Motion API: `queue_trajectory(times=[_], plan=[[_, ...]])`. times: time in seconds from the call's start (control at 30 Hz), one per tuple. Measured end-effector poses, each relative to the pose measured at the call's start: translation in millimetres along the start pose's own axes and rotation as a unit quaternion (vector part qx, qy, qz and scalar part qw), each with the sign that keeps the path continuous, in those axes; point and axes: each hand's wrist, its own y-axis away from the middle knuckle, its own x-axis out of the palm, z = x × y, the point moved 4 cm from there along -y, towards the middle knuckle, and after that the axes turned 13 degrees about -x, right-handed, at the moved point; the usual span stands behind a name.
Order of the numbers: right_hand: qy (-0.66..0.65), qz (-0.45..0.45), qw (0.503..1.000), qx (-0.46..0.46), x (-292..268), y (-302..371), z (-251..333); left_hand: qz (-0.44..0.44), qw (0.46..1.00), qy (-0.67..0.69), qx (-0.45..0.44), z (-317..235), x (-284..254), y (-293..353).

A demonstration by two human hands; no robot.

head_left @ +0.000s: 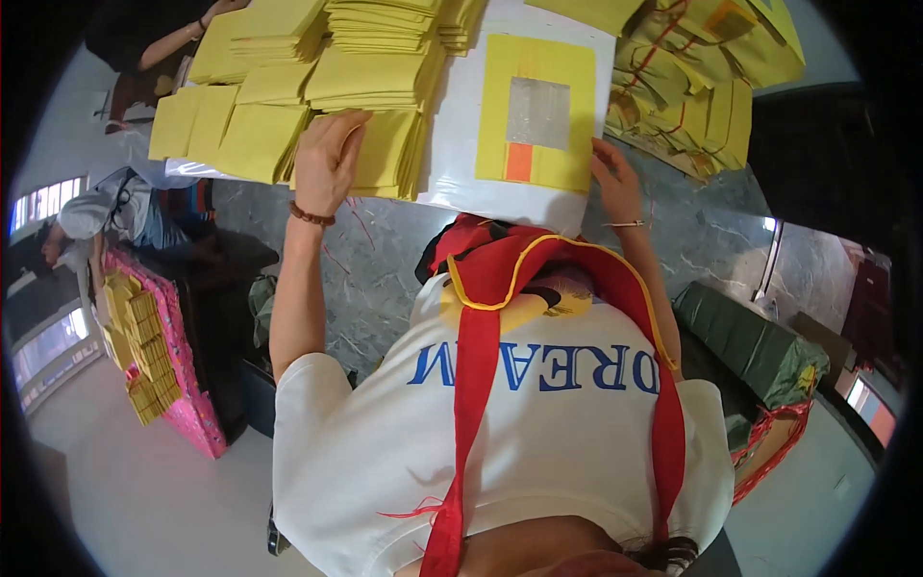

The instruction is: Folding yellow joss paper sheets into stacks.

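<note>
A yellow paper sheet (583, 106) with a silver-grey rectangle and an orange strip lies flat on the white tabletop (452, 144) in front of me. My right hand (617, 183) is at its lower right edge, fingertips touching or very near the border and slightly apart. To the left, my left hand (329, 159) bends over the near edge of a stack of yellow paper (392, 154), fingers curled and thumb toward the right. How many sheets it grips is hidden under the hand.
More stacks of yellow paper (370, 72) cover the table's left part. Tied yellow bundles (683, 106) lie beyond its right edge. Another person's arm (173, 43) reaches in at the far left. A seated person (144, 212) is near a pink-covered surface (173, 337). Green-wrapped packages (740, 341) stand right.
</note>
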Motion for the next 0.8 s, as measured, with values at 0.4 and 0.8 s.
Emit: queue_trajectory(times=[0.4,0.8], plan=[[0.012,0.012,1.000,-0.024,5,2,14,0.113,0.980,0.156,-0.060,-48,169,-1],[-0.058,0.015,0.998,0.014,15,-3,46,0.213,0.949,0.203,-0.113,-48,164,-4]])
